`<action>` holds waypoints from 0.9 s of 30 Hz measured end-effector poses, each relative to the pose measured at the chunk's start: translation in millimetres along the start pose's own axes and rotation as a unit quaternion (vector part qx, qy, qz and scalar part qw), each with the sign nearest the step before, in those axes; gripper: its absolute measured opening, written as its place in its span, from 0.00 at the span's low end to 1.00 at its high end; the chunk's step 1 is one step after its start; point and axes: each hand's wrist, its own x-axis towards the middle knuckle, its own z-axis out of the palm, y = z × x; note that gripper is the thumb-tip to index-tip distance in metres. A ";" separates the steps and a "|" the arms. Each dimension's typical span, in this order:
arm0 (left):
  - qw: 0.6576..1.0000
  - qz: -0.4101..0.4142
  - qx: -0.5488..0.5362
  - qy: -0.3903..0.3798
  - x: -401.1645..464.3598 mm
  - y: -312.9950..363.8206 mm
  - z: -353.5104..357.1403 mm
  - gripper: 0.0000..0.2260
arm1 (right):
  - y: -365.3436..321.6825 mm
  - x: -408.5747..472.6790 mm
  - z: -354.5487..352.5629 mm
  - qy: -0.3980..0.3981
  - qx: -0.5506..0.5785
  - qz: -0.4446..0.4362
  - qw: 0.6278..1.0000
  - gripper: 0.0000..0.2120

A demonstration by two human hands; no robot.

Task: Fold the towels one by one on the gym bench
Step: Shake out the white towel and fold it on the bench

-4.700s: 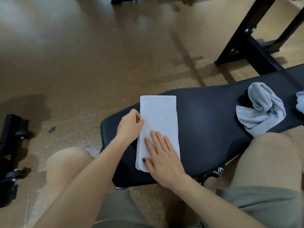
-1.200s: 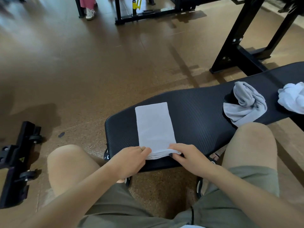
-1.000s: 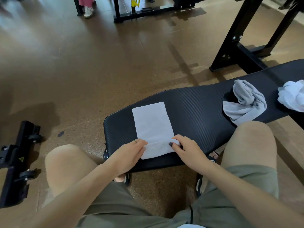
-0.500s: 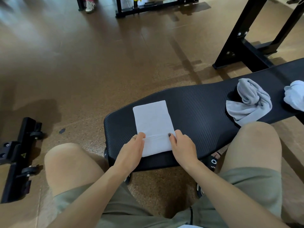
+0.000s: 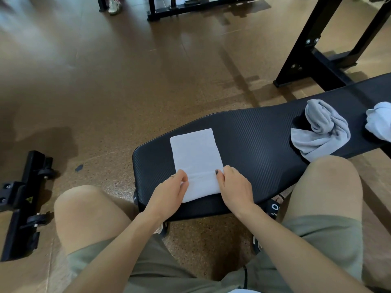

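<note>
Now left hand (image 5: 169,192) and right hand (image 5: 233,185) pinching white towel's (image 5: 195,153) near edge, bench (image 5: 254,140) bare alongside.

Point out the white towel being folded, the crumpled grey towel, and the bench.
white towel (image 5: 195,154), head view, on its flat upper panel.
crumpled grey towel (image 5: 323,134), head view, on its bunched middle.
bench (image 5: 254,140), head view, on bare black padding between the towels.
</note>
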 end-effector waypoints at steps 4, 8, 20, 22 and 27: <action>0.999 -0.036 0.039 0.007 7.8 10.5 1.9 0.06 | -3.4 9.0 1.9 -0.012 -0.051 0.019 0.998 0.14; 0.992 -0.035 0.120 0.012 8.4 14.8 8.1 0.06 | -4.0 9.5 -1.4 0.006 -0.075 -0.013 0.997 0.10; 0.923 0.223 0.310 0.050 20.8 10.5 5.6 0.17 | -8.7 14.4 -8.7 0.098 -0.169 -0.312 0.930 0.15; 0.924 0.238 0.295 0.051 23.6 6.1 5.0 0.15 | -0.5 6.7 -7.5 0.060 -0.181 -0.382 0.904 0.06; 0.922 0.264 0.280 0.045 15.0 -1.3 1.5 0.06 | 19.6 -1.2 -20.4 -0.041 -0.151 -0.390 0.907 0.15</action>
